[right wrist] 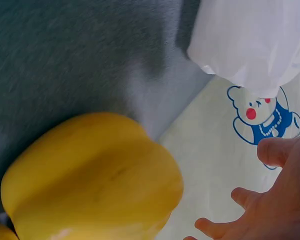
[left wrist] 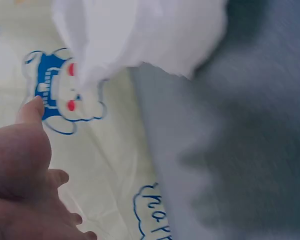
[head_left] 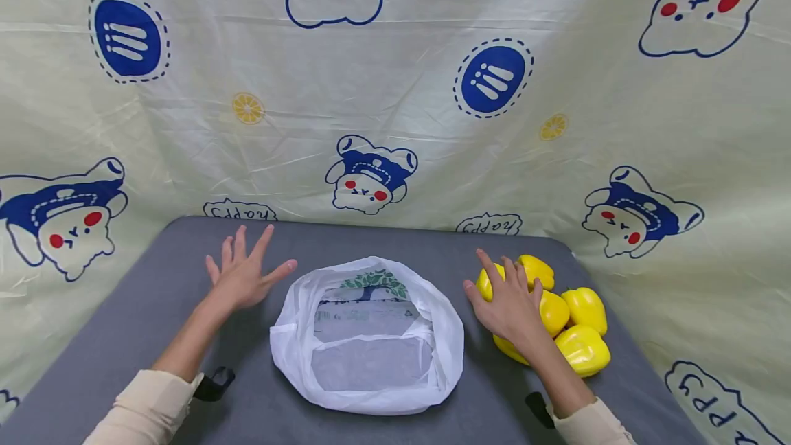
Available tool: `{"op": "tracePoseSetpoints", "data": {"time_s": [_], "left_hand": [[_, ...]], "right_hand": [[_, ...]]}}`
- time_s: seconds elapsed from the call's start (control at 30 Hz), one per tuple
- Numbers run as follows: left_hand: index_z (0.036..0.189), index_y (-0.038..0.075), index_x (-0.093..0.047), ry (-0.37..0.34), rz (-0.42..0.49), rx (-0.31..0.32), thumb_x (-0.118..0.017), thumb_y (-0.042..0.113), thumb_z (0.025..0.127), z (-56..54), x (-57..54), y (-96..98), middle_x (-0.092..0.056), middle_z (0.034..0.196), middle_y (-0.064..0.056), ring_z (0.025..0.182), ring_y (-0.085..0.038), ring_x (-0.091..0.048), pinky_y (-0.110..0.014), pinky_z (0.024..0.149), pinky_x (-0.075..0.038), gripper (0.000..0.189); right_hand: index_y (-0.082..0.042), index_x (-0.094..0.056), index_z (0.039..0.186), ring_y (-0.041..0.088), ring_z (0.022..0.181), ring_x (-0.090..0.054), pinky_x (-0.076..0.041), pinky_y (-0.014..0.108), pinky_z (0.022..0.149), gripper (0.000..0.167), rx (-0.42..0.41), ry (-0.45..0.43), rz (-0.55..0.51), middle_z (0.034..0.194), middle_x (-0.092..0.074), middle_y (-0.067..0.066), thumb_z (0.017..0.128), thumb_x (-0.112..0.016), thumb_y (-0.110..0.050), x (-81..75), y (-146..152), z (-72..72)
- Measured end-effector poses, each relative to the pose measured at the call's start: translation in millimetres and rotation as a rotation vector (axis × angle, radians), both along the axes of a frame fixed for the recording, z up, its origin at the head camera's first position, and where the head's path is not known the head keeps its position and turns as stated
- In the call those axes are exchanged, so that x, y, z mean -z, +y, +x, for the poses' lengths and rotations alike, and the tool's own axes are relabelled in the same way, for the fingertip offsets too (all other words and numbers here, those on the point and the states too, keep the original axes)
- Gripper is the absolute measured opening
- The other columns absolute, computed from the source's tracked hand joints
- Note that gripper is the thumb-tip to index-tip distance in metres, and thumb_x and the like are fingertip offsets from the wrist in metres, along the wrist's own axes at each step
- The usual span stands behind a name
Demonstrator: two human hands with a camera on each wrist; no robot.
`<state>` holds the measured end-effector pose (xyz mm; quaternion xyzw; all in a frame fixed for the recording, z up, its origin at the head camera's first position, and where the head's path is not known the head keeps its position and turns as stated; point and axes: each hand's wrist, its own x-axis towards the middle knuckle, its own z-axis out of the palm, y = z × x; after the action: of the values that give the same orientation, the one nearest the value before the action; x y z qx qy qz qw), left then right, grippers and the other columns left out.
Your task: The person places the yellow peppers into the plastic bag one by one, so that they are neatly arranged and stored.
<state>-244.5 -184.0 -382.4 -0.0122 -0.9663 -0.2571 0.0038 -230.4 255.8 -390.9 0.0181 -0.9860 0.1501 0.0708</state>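
We see a white plastic bag [head_left: 364, 400] resting on the grey-covered bench [head_left: 402, 246], its mouth gaping upward and its rim rolled outward into a rough ring. A green tree print [head_left: 375, 283] shows on the bag's far inner wall, and the bench shows faintly through its thin bottom.

Left of the bag, we see the left hand [head_left: 239, 277] raised with its fingers and thumb spread wide; it holds nothing, and the thumb points toward the bag's rim without touching it. Right of the bag, the right hand [head_left: 509, 301] is also spread, grips nothing, and hangs over the near side of a cluster of yellow bell peppers [head_left: 583, 350]. We cannot tell whether it touches any of them, though in the right wrist view the visible fingers stand apart from the nearest one. We count six peppers, bunched close together to the right of the bag.

Behind the bag and bench hangs a pale curtain [head_left: 402, 101] printed with blue bears and orange slices. A cream sleeve [head_left: 145, 404] covers the left forearm.
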Motion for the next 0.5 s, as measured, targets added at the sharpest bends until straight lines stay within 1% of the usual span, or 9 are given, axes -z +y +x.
{"op": "tracePoseSetpoints", "data": {"time_s": [0.1,0.2,0.33,0.43,0.5], "left_hand": [[0.165,0.020,-0.006,-0.015,0.064,0.019,-0.048,0.068,0.095,3.2,-2.5,5.3,0.012,0.165,-0.032,0.150,-0.059,0.007,-0.082,0.109,0.008,0.094],[0.165,0.018,-0.005,-0.030,0.126,0.041,-0.048,0.062,0.098,7.0,-5.1,10.5,0.010,0.165,-0.032,0.150,-0.058,0.004,-0.082,0.109,0.003,0.091],[0.164,0.016,-0.002,-0.062,0.215,0.091,-0.047,0.057,0.100,10.3,-6.4,14.7,0.008,0.164,-0.035,0.149,-0.060,0.003,-0.083,0.109,-0.003,0.088],[0.164,0.020,0.002,-0.117,0.343,0.138,-0.044,0.057,0.102,12.1,-6.5,15.0,0.012,0.165,-0.032,0.150,-0.058,0.007,-0.082,0.110,-0.004,0.086],[0.164,0.024,0.004,-0.157,0.459,0.157,-0.043,0.057,0.103,13.3,-6.7,14.8,0.014,0.167,-0.026,0.152,-0.054,0.009,-0.079,0.113,-0.005,0.084]], "right_hand": [[-0.026,-0.019,0.163,0.056,0.148,-0.013,-0.003,0.080,0.110,0.071,0.005,-0.006,-0.027,0.160,-0.024,0.032,0.102,-0.044,-0.051,0.1,1,1.2],[-0.025,-0.018,0.164,0.055,0.148,-0.016,-0.005,0.079,0.109,0.070,0.007,-0.003,-0.061,0.159,-0.025,0.031,0.102,-0.043,-0.049,-0.6,1,1.7],[-0.024,-0.017,0.164,0.050,0.147,-0.020,-0.008,0.076,0.110,0.070,0.015,0.005,-0.119,0.159,-0.027,0.030,0.103,-0.044,-0.046,-2.1,0,2.2],[-0.023,-0.016,0.164,0.048,0.148,-0.020,-0.008,0.074,0.112,0.070,0.024,0.002,-0.164,0.160,-0.028,0.028,0.103,-0.043,-0.045,-2.7,0,1.9],[-0.023,-0.015,0.164,0.047,0.149,-0.020,-0.008,0.073,0.113,0.070,0.031,-0.003,-0.191,0.161,-0.027,0.027,0.104,-0.043,-0.044,-2.4,1,1.5]]}}
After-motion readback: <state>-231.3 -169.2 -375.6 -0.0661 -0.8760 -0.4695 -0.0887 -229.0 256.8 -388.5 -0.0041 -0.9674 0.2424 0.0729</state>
